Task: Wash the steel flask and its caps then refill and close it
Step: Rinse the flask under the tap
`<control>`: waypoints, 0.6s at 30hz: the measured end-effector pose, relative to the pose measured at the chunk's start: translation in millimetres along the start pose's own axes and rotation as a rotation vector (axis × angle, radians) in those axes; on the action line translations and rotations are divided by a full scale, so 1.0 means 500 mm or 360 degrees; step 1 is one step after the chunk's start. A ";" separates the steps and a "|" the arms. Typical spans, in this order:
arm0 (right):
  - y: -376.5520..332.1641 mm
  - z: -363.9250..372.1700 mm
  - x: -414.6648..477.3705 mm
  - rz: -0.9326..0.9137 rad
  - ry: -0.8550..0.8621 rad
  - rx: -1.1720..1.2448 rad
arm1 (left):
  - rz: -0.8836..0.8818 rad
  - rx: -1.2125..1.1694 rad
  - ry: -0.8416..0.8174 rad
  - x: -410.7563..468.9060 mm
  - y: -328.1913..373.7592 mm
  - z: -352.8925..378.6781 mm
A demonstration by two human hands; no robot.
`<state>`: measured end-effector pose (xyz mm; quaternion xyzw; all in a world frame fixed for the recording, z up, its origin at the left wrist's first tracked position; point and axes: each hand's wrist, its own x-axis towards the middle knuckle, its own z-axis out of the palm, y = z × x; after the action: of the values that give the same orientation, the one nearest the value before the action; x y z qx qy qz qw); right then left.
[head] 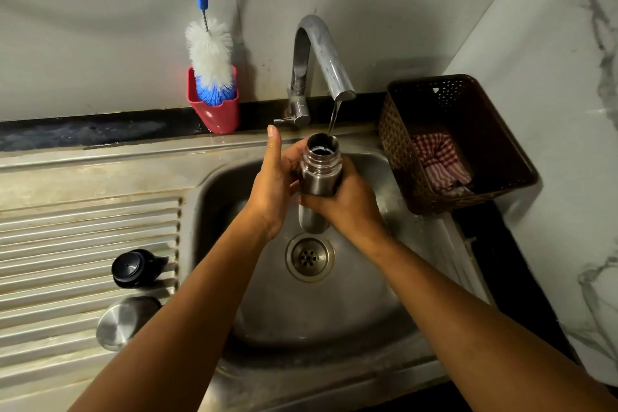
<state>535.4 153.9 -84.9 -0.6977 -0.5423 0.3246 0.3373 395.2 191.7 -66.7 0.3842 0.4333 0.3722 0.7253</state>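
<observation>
We hold the steel flask (pixel 320 174) upright over the sink (pixel 368 294), its open mouth under the tap (pixel 317 43), and a thin stream of water (pixel 334 117) runs in. Our right hand (pixel 347 202) grips the body. Our left hand (pixel 277 177) curls its fingers on the other side, thumb straight up. We judge this a fill (rinse or final refill, we cannot tell which, nor how full it is). Next we must watch the level, then shut the tap. The black inner cap (pixel 133 267) and the steel outer cap (pixel 125 323) lie off on the draining board (pixel 67 227). A red cup (pixel 217 115) holds a bottle brush (pixel 210 57), and a brown basket (pixel 501 144) holds a checked cloth (pixel 438 157).
</observation>
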 end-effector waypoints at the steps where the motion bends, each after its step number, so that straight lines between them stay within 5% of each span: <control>1: 0.004 -0.001 -0.005 -0.0057 0.0061 0.0031 | -0.0004 0.0006 0.0016 0.000 0.004 -0.003; 6: 0.039 -0.012 -0.017 0.0118 -0.0186 -0.0108 | -0.0060 0.0031 0.0126 0.000 0.003 -0.008; 9: 0.060 -0.011 -0.029 0.0030 0.0049 -0.0058 | -0.0094 0.0053 0.0196 0.001 -0.002 -0.014; 13: 0.069 -0.009 -0.029 0.0169 -0.0166 -0.0133 | -0.0148 -0.0010 0.0201 0.006 -0.006 -0.005; 18: 0.068 -0.002 -0.033 0.0184 -0.0053 0.0000 | -0.0139 -0.0098 0.0347 0.018 0.005 -0.012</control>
<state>551.0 131.2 -111.0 -0.7224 -0.5066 0.3550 0.3090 392.4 202.1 -69.6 0.2996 0.5143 0.3929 0.7009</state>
